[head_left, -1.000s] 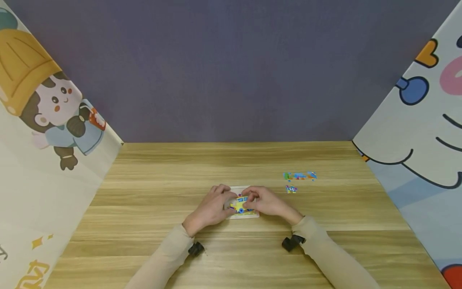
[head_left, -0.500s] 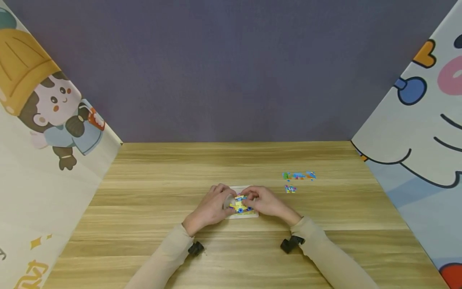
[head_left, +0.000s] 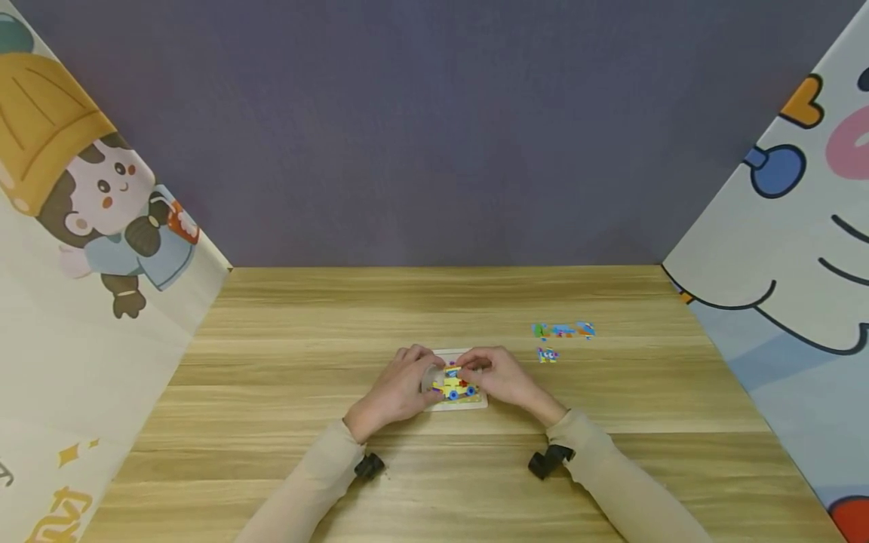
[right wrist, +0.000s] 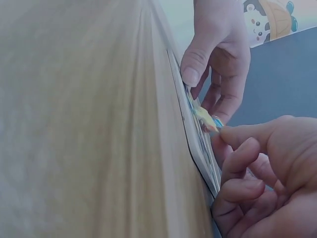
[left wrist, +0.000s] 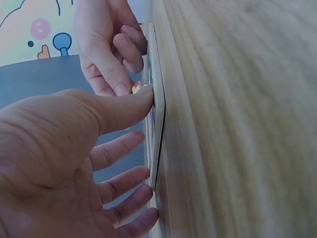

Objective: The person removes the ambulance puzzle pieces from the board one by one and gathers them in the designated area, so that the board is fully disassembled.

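Observation:
A small jigsaw board (head_left: 468, 406) with a pale rim lies flat on the table, showing a yellow car picture (head_left: 451, 387). Over its left side is my left hand (head_left: 399, 388); the thumb (left wrist: 133, 104) presses on the board's face while the other fingers stretch loosely along it. From the right, my right hand (head_left: 505, 377) pinches a yellow puzzle piece (right wrist: 204, 118) between thumb and forefinger. That piece is tilted, partly raised off the board, as the right wrist view shows. Fingers hide parts of the picture.
Right of the board lie several loose puzzle pieces: a row of blue and green ones (head_left: 563, 330) and a blue-purple piece with eyes (head_left: 547, 355) nearer. A dark wall (head_left: 441, 136) stands behind the wooden table (head_left: 305, 317), with cartoon panels at both sides.
The car picture shifts from looking whole to having its yellow piece tipped and moved, with a red patch now visible by the right fingertips. The left hand stays nearly still.

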A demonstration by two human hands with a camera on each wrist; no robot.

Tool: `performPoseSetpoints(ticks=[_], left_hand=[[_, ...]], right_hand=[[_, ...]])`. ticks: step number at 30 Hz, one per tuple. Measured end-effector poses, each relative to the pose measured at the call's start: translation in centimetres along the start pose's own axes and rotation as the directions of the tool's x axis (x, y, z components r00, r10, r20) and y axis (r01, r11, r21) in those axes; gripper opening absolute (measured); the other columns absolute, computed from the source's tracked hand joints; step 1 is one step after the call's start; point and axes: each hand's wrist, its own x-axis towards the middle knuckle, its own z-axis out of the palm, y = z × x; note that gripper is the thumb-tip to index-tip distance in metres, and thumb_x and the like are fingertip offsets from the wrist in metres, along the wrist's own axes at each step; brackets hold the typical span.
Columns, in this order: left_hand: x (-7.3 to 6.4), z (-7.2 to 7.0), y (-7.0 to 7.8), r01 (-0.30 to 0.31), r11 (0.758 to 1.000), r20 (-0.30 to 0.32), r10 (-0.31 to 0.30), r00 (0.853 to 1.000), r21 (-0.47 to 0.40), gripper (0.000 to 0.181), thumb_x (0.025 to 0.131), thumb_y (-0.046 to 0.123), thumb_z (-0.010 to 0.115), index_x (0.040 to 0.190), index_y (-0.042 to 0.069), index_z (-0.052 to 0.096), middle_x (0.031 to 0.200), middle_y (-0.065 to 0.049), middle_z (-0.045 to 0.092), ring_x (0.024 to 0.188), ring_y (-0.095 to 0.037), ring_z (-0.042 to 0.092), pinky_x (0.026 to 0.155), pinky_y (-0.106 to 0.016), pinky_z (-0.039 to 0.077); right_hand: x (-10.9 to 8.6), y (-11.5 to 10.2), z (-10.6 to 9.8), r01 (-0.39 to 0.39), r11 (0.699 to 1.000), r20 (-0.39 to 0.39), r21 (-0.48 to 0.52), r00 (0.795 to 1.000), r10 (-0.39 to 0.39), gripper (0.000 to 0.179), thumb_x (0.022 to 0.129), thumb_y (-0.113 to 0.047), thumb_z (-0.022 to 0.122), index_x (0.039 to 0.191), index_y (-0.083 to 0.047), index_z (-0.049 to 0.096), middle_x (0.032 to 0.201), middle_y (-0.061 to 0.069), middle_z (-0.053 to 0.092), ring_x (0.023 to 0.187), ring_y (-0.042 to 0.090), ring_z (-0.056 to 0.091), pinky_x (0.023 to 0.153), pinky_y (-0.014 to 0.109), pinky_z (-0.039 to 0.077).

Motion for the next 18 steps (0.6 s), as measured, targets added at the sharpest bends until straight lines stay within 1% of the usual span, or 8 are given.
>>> performPoseSetpoints(ticks=[4,8,13,18], left_hand=[[0.0,0.0,0.1,0.011,1.0,0.009,-0.011,1.0,-0.001,0.046,0.094,0.026,0.084,0.135,0.011,0.068,0.144,-0.014,0.058,0.135,-0.039,0.051,0.112,-0.055,0.049],[0.0,0.0,0.1,0.011,1.0,0.009,-0.011,1.0,0.004,0.045,0.093,0.026,0.084,0.133,0.011,0.069,0.144,-0.015,0.058,0.133,-0.039,0.052,0.111,-0.055,0.049],[0.0,-0.1,0.2,0.008,1.0,0.01,-0.008,1.0,0.002,0.043,0.093,0.026,0.084,0.132,0.011,0.07,0.144,-0.015,0.058,0.132,-0.039,0.052,0.109,-0.056,0.05],[-0.1,-0.2,0.1,0.006,1.0,0.018,-0.006,1.0,0.007,0.043,0.095,0.026,0.082,0.132,0.01,0.07,0.144,-0.015,0.058,0.133,-0.039,0.051,0.109,-0.056,0.05]], right_hand=[[-0.1,0.0,-0.5,-0.015,0.999,0.009,0.038,1.0,0.015,0.023,0.099,-0.019,0.074,0.118,-0.007,0.077,0.104,0.009,0.078,0.08,0.016,0.067,0.061,0.023,0.052],[-0.2,-0.1,-0.8,-0.022,0.998,0.015,0.062,1.0,0.021,0.026,0.099,-0.02,0.074,0.12,-0.006,0.076,0.106,0.013,0.077,0.074,0.016,0.062,0.058,0.022,0.05],[-0.3,-0.1,-1.1,-0.034,0.996,0.027,0.078,0.999,0.032,0.026,0.1,-0.02,0.074,0.122,-0.005,0.075,0.108,0.014,0.077,0.068,0.014,0.056,0.054,0.021,0.046],[-0.4,0.0,-1.3,-0.028,0.998,0.028,0.064,0.999,0.026,0.025,0.101,-0.019,0.073,0.121,-0.004,0.075,0.109,0.014,0.078,0.063,0.011,0.054,0.053,0.021,0.045]])
